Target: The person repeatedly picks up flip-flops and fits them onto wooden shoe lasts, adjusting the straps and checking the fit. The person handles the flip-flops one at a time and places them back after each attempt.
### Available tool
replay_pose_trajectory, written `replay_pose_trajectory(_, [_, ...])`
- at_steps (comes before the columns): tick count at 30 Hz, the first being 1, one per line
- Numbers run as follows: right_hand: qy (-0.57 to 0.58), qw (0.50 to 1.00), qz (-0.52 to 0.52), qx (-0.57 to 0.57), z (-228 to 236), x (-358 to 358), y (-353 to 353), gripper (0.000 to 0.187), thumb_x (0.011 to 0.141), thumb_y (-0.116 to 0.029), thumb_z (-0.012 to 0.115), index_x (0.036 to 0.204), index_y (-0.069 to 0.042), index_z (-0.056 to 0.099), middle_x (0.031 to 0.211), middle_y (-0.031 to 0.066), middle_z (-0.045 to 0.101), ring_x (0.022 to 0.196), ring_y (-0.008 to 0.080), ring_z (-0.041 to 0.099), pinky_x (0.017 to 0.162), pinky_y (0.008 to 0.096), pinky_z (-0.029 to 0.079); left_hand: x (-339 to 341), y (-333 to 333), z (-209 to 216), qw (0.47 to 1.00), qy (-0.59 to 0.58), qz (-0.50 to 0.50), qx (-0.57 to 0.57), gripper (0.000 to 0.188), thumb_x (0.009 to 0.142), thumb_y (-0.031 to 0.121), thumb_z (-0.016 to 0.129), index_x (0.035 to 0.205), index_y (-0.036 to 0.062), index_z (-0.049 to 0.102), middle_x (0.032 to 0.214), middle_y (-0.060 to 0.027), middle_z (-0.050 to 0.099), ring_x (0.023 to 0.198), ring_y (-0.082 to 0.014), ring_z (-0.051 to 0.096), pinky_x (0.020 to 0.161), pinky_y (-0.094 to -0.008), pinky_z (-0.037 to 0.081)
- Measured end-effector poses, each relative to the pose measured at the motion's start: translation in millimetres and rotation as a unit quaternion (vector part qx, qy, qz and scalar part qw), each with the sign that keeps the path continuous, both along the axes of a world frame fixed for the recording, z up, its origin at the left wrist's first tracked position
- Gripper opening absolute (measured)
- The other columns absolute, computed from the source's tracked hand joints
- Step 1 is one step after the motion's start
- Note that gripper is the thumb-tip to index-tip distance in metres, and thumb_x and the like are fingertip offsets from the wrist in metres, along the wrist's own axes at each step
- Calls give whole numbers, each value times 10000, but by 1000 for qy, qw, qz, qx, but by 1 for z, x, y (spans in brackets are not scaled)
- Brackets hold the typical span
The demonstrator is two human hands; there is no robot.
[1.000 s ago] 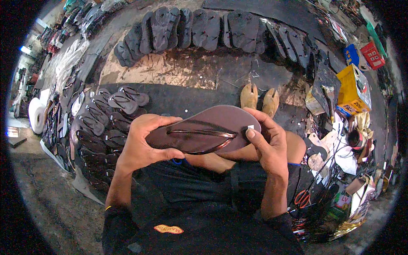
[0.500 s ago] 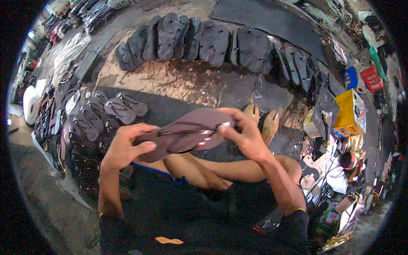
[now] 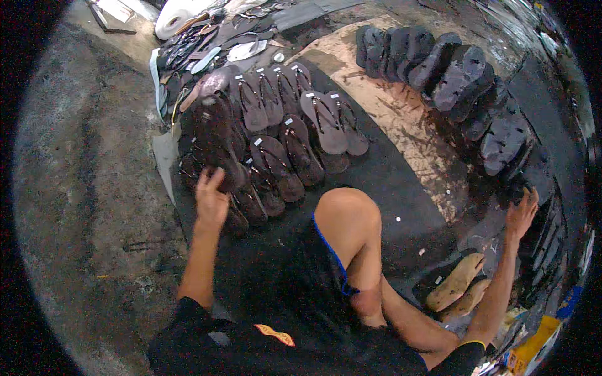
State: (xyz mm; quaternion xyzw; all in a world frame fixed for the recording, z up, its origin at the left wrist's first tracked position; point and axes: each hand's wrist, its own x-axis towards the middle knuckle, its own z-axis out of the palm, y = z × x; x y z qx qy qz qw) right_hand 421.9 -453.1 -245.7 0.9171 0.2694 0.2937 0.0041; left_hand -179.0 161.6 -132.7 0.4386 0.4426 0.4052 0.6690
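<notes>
Near the lower left of a group of dark brown flip-flops [image 3: 273, 166], my left hand [image 3: 213, 202] has its fingers closed at the heel of one brown flip-flop [image 3: 219, 135]. That flip-flop lies over others, its toe pointing away from me. Far to the right, my right hand [image 3: 522, 214] reaches to the near end of a curved row of black foot-shaped soles [image 3: 505, 141]. Its fingers are apart, with the tips at a dark sole [image 3: 523, 182]; a firm hold does not show.
Two pale foot-shaped forms [image 3: 454, 282] lie beside my right forearm. A black mat [image 3: 395, 182] spreads under the flip-flops. Scraps and a white roll [image 3: 177, 19] are heaped at the far left. A yellow box [image 3: 533, 344] stands at lower right.
My view has turned left. The flip-flop held in both hands before my lap is now with my left hand at the left group. My right hand has let go and moved right to the black soles.
</notes>
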Motion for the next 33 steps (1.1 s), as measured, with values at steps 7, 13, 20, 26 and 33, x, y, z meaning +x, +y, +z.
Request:
replay_pose_trajectory(7, [17, 950, -84, 299, 89, -8, -3, 405, 1138, -289, 568, 1461, -61, 655, 1454, 178, 675, 1329, 338, 641, 1089, 422, 516, 49, -80, -91, 983, -74, -3, -169, 461, 1029, 28, 706, 1448, 38, 514, 1416, -138, 623, 1248, -301, 661, 1088, -519, 559])
replay_pose_trajectory(13, [35, 899, -40, 436, 132, -93, -88, 473, 1105, -290, 575, 1501, -32, 588, 1504, 237, 611, 1371, 396, 581, 1149, 444, 478, 104, -66, -134, 982, -65, 98, -150, 539, 1003, 18, 740, 1483, 63, 498, 1361, -147, 655, 1181, -334, 685, 991, -533, 612])
replay_pose_trajectory(20, [221, 638, -70, 734, 153, -215, -98, 443, 1108, -246, 603, 1505, -49, 590, 1446, 164, 638, 1306, 282, 612, 978, 336, 549, 117, -75, -115, 994, -21, 9, -107, 756, 981, 229, 806, 1611, 82, 415, 1326, -161, 679, 1135, -300, 685, 914, -456, 611])
replay_pose_trajectory(26, [353, 482, -64, 799, 151, -280, -60, 426, 1101, -267, 620, 1457, -34, 600, 1387, 131, 672, 1243, 238, 638, 960, 332, 535, 139, -77, -116, 961, -52, -29, -269, 521, 1055, 192, 711, 1523, 49, 534, 1398, -111, 662, 1308, -244, 613, 1116, -446, 489])
replay_pose_trajectory(33, [508, 370, 18, 777, 142, -435, 100, 512, 1066, -166, 652, 1543, -56, 503, 1440, 146, 645, 1262, 254, 646, 1054, 426, 545, 112, -216, 80, 911, -171, -350, 138, 449, 1058, 98, 609, 1492, -9, 556, 1568, -165, 529, 1485, -288, 485, 1285, -454, 330])
